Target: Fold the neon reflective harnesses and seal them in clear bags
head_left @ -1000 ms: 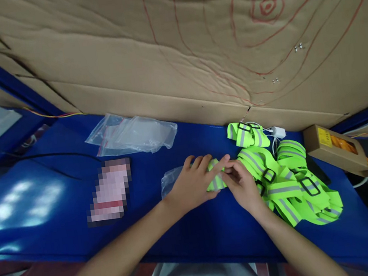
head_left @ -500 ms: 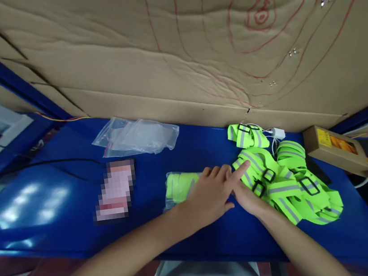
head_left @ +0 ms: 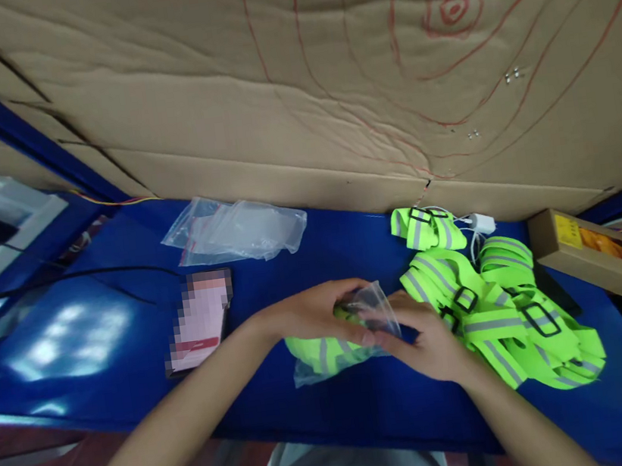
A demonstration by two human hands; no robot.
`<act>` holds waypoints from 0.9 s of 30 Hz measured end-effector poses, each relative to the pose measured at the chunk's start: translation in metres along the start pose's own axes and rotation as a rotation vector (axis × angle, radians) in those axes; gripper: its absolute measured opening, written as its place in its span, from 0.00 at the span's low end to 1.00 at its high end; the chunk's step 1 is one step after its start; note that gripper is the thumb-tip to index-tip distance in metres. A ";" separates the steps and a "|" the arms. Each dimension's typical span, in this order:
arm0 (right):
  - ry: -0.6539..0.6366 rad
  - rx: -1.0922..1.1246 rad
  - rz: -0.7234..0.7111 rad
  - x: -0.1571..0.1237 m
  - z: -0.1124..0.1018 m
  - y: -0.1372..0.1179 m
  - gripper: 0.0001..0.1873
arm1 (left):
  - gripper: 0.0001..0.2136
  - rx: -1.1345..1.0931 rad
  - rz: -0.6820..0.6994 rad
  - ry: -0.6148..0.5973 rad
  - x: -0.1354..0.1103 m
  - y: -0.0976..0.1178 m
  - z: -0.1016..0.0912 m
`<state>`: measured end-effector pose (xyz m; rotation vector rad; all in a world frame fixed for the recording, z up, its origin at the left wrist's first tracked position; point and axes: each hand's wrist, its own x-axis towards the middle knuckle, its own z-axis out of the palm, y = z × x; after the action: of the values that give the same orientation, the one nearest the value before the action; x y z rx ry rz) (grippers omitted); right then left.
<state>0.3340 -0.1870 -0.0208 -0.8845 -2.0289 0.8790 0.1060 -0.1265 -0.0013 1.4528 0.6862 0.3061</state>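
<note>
A clear plastic bag (head_left: 378, 302) with a folded neon-green reflective strap (head_left: 318, 350) inside is held between my hands above the blue table. My left hand (head_left: 321, 312) wraps over the bag from the left, fingers curled round it. At the bag's open end, my right hand (head_left: 424, 329) pinches the plastic, thumb and fingers closed on its edge. Just right of that hand lies a loose pile of green reflective straps (head_left: 494, 320) with black buckles. Part of the bagged strap is hidden under my left hand.
Flat clear zip bags (head_left: 242, 230) lie at the table's back. A phone (head_left: 199, 320) rests on the left, near a black cable. A smaller folded strap (head_left: 428, 229), a white charger (head_left: 482, 223) and a cardboard box (head_left: 591, 249) stand along the back right, below a cardboard wall (head_left: 214, 108).
My hands, crossed over each other before, have come apart to either side of the bag. The bag is lifted and tilted, its clear end now showing between them.
</note>
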 end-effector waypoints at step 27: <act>0.270 0.209 0.492 0.004 -0.005 0.017 0.17 | 0.19 -0.591 -0.015 0.580 0.003 -0.027 0.016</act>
<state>0.3411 -0.1732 -0.0306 -1.3299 -1.4786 1.1398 0.1123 -0.1411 -0.0288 0.7856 0.9671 0.8607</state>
